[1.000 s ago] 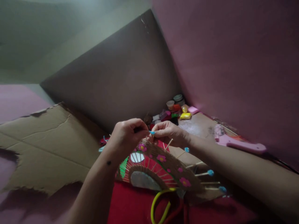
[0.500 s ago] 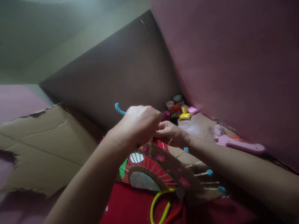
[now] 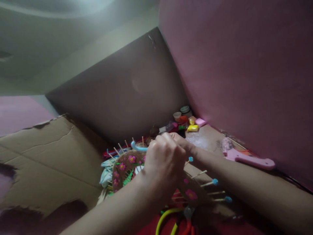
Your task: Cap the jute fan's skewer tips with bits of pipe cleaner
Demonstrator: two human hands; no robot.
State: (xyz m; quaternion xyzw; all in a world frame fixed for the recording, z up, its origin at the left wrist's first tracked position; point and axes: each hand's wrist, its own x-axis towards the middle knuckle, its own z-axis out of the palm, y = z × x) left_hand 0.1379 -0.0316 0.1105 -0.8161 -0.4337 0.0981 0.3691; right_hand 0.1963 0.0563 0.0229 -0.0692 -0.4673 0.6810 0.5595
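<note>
From the head view, the left hand (image 3: 166, 158) is curled tight on a curved light-blue strand (image 3: 139, 147) above a flower-decorated brown arch (image 3: 127, 160); the right hand (image 3: 181, 141), partly hidden, has an unreadable grip. Beyond, a small whitish cup (image 3: 177, 116) stands beside a pale-lidded round jar (image 3: 186, 111), contents indistinct.

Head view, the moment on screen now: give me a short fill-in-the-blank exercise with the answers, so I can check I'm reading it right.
1. The curved strip that sticks out beside the left hand is coloured ____.
2. The right hand is partly hidden behind the ____ hand.
3. The flowers on the brown band have petals coloured ____.
4. The scissors show their left handle loop in the colour ____.

Missing words: blue; left; pink; yellow.
</note>
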